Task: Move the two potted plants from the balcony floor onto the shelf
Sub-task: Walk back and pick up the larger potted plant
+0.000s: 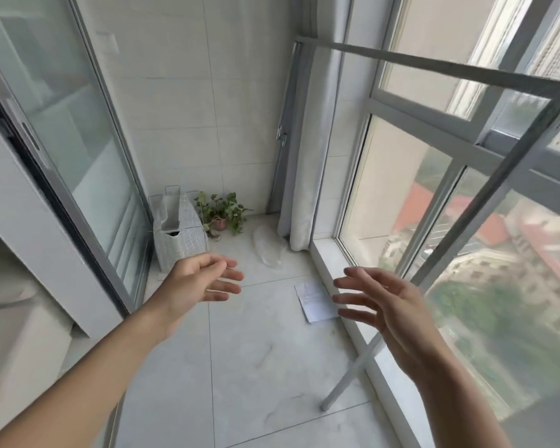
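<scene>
Reaching forward over the balcony floor [240, 350], both hands are empty with fingers spread: the left hand [198, 279] hangs near the sliding glass door [78, 124] on the left, the right hand [385, 305] close to the low window sill [325, 253] on the right. One potted plant [222, 215] stands on the floor in the far corner, against the tiled wall, well apart from both hands; a second plant cannot be seen. Just left of it, touching or nearly so, sits a white wire basket [178, 231]. A clear plastic bag [269, 247] lies on the tiles nearer the curtain [307, 156], and a sheet of paper [314, 302] rests beside the sill. A grey rack frame [450, 221] slants across the right side, its foot on the floor. Between hands and plant the middle strip of tiles lies open.
</scene>
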